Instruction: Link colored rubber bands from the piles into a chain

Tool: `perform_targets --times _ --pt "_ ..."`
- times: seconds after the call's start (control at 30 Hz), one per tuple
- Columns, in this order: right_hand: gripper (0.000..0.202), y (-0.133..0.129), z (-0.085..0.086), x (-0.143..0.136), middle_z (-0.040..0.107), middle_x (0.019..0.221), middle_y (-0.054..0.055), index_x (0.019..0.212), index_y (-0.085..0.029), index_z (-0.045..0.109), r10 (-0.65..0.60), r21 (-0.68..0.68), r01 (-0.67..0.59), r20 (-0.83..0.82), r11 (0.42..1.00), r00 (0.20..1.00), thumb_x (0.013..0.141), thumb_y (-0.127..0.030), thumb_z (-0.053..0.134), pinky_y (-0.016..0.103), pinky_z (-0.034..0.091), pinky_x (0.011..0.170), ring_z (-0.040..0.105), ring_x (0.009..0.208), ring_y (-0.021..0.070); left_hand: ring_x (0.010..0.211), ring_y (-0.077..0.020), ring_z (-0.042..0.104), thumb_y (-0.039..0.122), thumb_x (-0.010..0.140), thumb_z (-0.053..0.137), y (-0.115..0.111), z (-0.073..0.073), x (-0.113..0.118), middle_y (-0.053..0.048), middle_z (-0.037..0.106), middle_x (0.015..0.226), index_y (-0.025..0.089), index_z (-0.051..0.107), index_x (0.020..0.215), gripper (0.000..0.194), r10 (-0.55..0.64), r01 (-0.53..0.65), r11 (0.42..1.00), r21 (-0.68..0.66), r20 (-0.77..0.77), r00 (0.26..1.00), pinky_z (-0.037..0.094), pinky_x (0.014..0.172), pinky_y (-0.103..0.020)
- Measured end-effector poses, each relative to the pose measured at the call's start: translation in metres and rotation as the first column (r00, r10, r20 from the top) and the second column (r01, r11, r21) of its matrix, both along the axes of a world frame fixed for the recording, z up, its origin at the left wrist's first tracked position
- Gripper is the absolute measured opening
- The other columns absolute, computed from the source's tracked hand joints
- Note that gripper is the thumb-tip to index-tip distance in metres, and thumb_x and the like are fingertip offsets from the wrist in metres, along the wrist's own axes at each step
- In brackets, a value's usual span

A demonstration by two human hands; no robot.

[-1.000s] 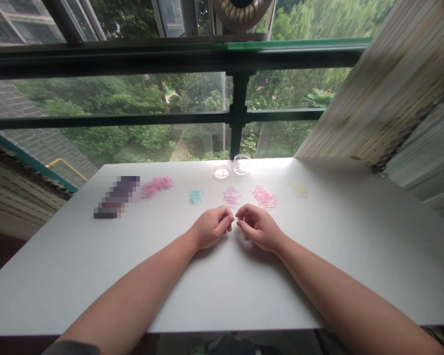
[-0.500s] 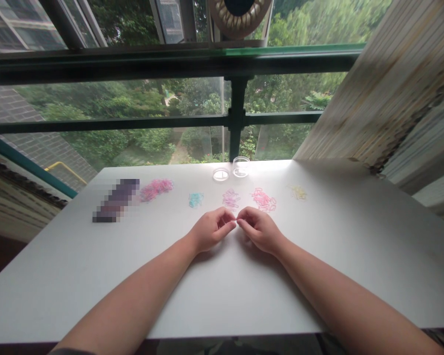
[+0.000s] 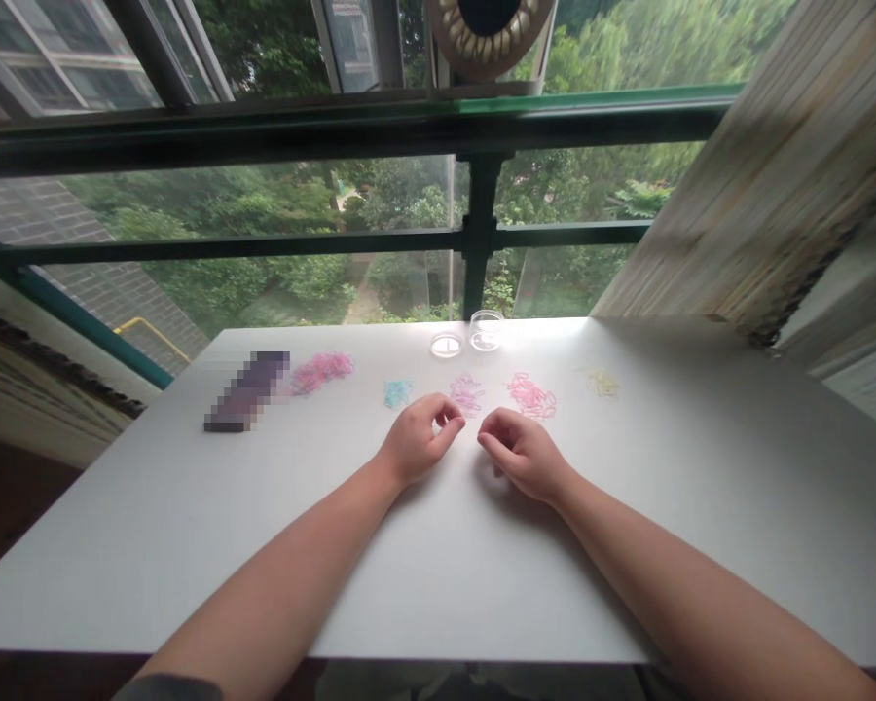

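My left hand (image 3: 423, 436) is closed in a pinch just in front of the purple pile (image 3: 467, 394) of small thin loops, which look like rubber bands. A short gap to the right, my right hand (image 3: 522, 453) is also pinched, near the front of the pink-red pile (image 3: 529, 395). Whatever lies between the fingertips of either hand is too small to make out. A turquoise pile (image 3: 398, 393) lies behind my left hand, and a pale yellow pile (image 3: 602, 383) sits farther right. The larger mixed pink pile (image 3: 323, 373) is at the left.
A clear round container (image 3: 487, 336) and a clear round lid (image 3: 447, 345) stand at the back of the white table (image 3: 409, 574). A dark, pixelated oblong (image 3: 248, 392) lies at the left. Beyond the back edge are a green railing (image 3: 299, 136) and window; a curtain (image 3: 708, 195) hangs right.
My hands, whose fingertips met half a second ago, have drawn slightly apart, leaving a gap. The view has shifted a little, and the piles look unchanged.
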State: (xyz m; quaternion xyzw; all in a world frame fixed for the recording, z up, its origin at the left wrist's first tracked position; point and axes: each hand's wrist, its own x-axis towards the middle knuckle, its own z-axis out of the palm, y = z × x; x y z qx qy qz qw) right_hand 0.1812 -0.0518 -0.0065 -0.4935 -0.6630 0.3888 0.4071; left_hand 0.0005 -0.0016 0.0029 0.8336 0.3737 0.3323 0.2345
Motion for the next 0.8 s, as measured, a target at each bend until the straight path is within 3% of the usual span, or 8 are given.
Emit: perform_targets --times 0.1,0.23,0.53,0.8 --pt "0.009 0.001 0.0 -0.001 0.049 0.06 -0.004 0.077 -0.019 0.049 0.008 -0.02 -0.009 -0.021 1.0 1.0 0.083 -0.025 0.051 0.02 0.038 0.042 0.048 0.043 0.0076 0.081 -0.0162 0.053 0.024 0.082 0.052 0.012 -0.002 0.002 -0.003 0.059 0.082 0.018 0.059 0.08 0.01 0.103 -0.094 0.985 0.147 -0.058 0.993 0.041 0.079 -0.03" --pt "0.009 0.001 0.0 -0.002 0.049 0.06 -0.004 0.075 -0.018 0.049 0.0 0.001 0.0 0.001 1.0 1.0 0.082 -0.024 0.051 0.02 0.038 0.043 0.048 0.044 0.0078 0.086 -0.0192 0.052 0.026 0.08 0.055 0.02 -0.006 0.005 -0.004 0.059 0.086 0.02 0.064 0.08 0.011 0.229 -0.185 0.953 0.239 -0.174 0.958 0.04 0.081 -0.034" --pt "0.01 0.002 -0.001 -0.001 0.05 0.06 -0.003 0.074 -0.019 0.05 -0.015 0.037 0.014 0.026 0.999 1.0 0.082 -0.024 0.05 0.021 0.038 0.045 0.047 0.047 0.0084 0.089 -0.0209 0.051 0.03 0.078 0.057 0.017 -0.009 0.002 -0.003 0.059 0.089 0.024 0.067 0.078 0.012 0.368 -0.299 0.914 0.274 -0.254 0.895 0.038 0.077 -0.035" --pt "0.008 0.0 0.002 -0.002 0.051 0.061 -0.003 0.074 -0.019 0.051 -0.013 0.05 0.011 0.035 0.999 0.999 0.081 -0.023 0.05 0.02 0.038 0.046 0.048 0.048 0.0084 0.089 -0.021 0.052 0.03 0.077 0.056 0.022 -0.013 0.001 -0.004 0.059 0.088 0.024 0.067 0.076 0.013 0.381 -0.307 0.909 0.283 -0.261 0.887 0.038 0.079 -0.035"
